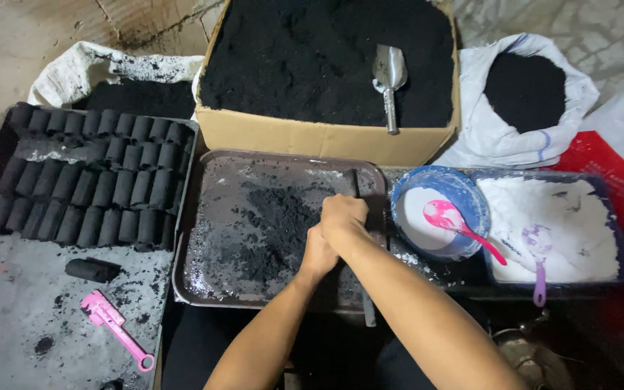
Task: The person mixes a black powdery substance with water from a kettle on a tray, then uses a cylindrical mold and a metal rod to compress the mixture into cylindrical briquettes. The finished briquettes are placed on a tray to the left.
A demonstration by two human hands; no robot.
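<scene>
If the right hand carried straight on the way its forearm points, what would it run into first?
Probably the loose black powder heap on the dark metal tray; the right hand aims up-left, stacked over the left hand. Depth is unclear.

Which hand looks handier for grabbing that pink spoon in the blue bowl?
Probably the right hand: it is clasped on top of the left hand over the dark tray, and lies nearer the pink spoon in the blue bowl at its right.
</scene>
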